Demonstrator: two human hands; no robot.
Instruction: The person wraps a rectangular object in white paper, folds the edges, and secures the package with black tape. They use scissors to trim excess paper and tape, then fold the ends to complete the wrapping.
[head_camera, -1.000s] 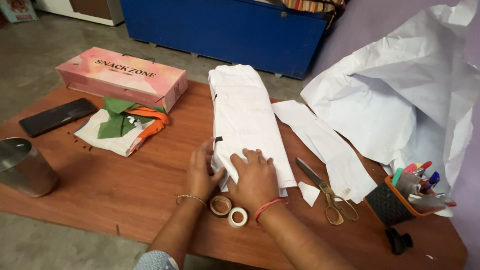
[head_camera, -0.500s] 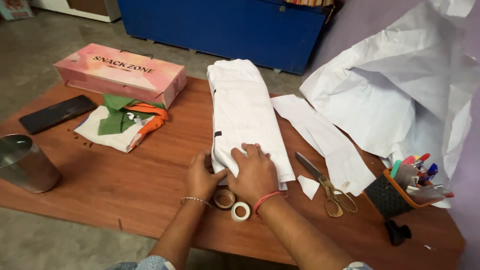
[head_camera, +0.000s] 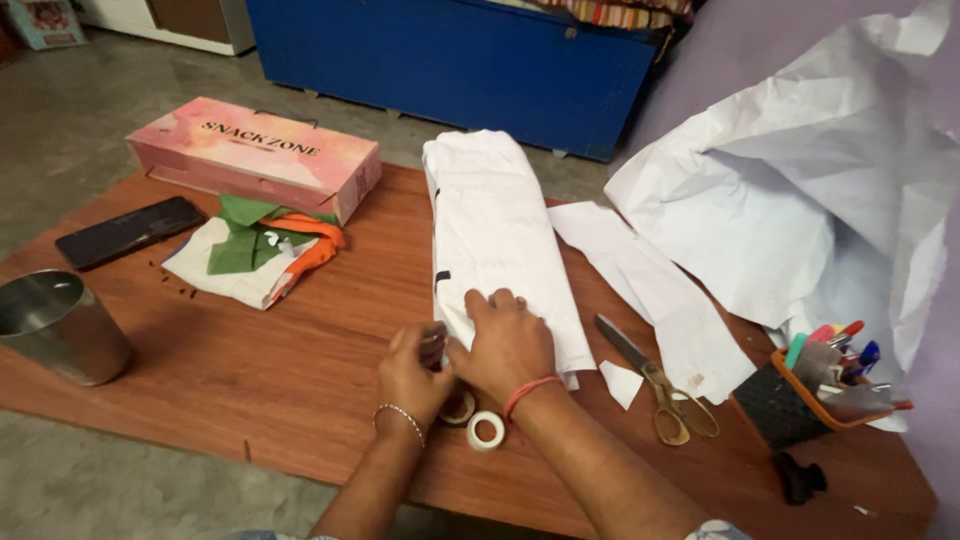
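Note:
A long box wrapped in white paper (head_camera: 495, 235) lies on the brown wooden table (head_camera: 300, 370), pointing away from me. My right hand (head_camera: 507, 343) presses flat on its near end. My left hand (head_camera: 417, 368) is curled against the near left corner, fingers at the paper fold. Two tape rolls sit just in front of my wrists: a brown one (head_camera: 460, 408), partly hidden by my left hand, and a white one (head_camera: 486, 430). Small black tape strips mark the parcel's left edge.
Scissors (head_camera: 652, 380) and paper offcuts (head_camera: 655, 290) lie right of the parcel. A pen holder (head_camera: 815, 385) and crumpled white paper (head_camera: 800, 200) are at far right. A pink box (head_camera: 255, 158), folded cloth (head_camera: 255, 255), black case (head_camera: 130, 231) and steel cup (head_camera: 55, 325) are left.
My left hand slid from the parcel's side down to its near corner and curled over the fold. My right hand stayed pressed on the near end.

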